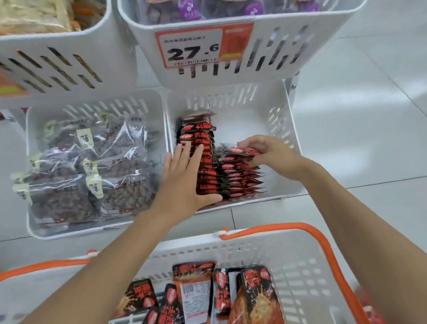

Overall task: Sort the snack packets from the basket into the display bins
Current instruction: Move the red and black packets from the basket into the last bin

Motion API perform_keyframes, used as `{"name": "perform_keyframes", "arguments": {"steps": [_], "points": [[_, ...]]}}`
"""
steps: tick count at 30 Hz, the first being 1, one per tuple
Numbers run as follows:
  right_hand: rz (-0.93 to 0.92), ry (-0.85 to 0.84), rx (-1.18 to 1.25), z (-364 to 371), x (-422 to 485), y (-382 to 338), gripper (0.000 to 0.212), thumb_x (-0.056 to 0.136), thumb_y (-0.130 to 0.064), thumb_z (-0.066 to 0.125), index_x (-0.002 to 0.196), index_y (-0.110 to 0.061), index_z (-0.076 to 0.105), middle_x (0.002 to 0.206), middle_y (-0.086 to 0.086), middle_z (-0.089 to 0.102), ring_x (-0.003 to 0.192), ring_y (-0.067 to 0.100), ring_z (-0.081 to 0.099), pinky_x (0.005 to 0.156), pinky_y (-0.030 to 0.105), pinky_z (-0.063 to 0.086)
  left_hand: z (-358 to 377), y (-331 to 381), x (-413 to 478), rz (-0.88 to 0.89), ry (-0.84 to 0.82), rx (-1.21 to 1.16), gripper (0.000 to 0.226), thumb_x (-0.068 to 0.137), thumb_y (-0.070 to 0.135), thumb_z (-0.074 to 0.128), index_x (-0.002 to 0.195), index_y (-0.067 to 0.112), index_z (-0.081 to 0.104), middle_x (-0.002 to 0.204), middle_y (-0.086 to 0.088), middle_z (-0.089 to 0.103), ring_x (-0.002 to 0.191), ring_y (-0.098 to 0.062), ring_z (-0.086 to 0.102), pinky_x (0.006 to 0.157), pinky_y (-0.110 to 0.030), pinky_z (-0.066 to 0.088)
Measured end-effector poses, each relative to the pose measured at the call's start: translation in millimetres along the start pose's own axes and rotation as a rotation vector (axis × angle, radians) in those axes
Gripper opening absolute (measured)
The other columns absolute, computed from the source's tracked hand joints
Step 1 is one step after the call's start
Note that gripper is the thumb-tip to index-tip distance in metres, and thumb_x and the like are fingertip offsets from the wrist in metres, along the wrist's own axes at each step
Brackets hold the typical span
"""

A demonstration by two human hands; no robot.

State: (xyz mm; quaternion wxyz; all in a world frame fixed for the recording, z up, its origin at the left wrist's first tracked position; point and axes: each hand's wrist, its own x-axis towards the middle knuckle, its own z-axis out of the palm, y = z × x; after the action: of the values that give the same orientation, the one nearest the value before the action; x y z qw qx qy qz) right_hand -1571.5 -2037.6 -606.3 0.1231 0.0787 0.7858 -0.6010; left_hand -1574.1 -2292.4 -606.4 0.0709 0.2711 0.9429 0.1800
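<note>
A white basket with orange handles sits at the bottom, holding several red-and-black snack packets. Beyond it stands a white display bin with two rows of the same packets standing on edge. My left hand lies flat with straight fingers against the left row, thumb at the row's near end. My right hand pinches a packet at the far end of the shorter right row.
A bin of clear bags of dark nuts stands to the left of the display bin. Above hang two more bins: one with purple packets and a 27.6 price tag, one with pale snacks. Tiled floor lies to the right.
</note>
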Motion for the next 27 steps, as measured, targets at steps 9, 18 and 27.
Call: {"name": "perform_keyframes", "arguments": {"steps": [9,18,27], "points": [[-0.053,-0.066,-0.297,22.6,14.0,-9.2,0.041,0.082,-0.028,0.078,0.115,-0.019,0.054,0.119,-0.006,0.053,0.106,0.008,0.052,0.085,0.019,0.040,12.0,3.4,2.8,0.002,0.128,-0.029,0.112,0.074,0.068,0.068,0.157,0.022,0.009,0.166,-0.003,0.002,0.152,-0.013,-0.007,0.112,-0.030,-0.027],[-0.125,0.120,-0.375,28.3,-23.7,-37.2,0.060,0.082,-0.031,0.078,0.136,-0.023,0.053,0.140,-0.011,0.045,0.126,0.000,0.036,0.095,0.002,0.024,-12.7,2.6,-14.7,-0.032,0.041,-0.372,0.096,0.081,0.049,0.074,0.156,0.028,0.017,0.163,0.005,0.020,0.150,-0.013,0.013,0.124,-0.039,0.007],[-0.435,0.290,-0.406,118.8,-174.3,-53.7,0.052,0.080,-0.023,0.076,0.127,-0.021,0.056,0.126,-0.008,0.055,0.116,0.009,0.053,0.102,0.021,0.040,-55.7,20.5,-136.1,-0.044,0.119,-0.435,0.065,0.083,0.041,0.076,0.141,0.030,0.048,0.133,0.008,0.055,0.116,-0.007,0.051,0.102,-0.032,0.043]]}}
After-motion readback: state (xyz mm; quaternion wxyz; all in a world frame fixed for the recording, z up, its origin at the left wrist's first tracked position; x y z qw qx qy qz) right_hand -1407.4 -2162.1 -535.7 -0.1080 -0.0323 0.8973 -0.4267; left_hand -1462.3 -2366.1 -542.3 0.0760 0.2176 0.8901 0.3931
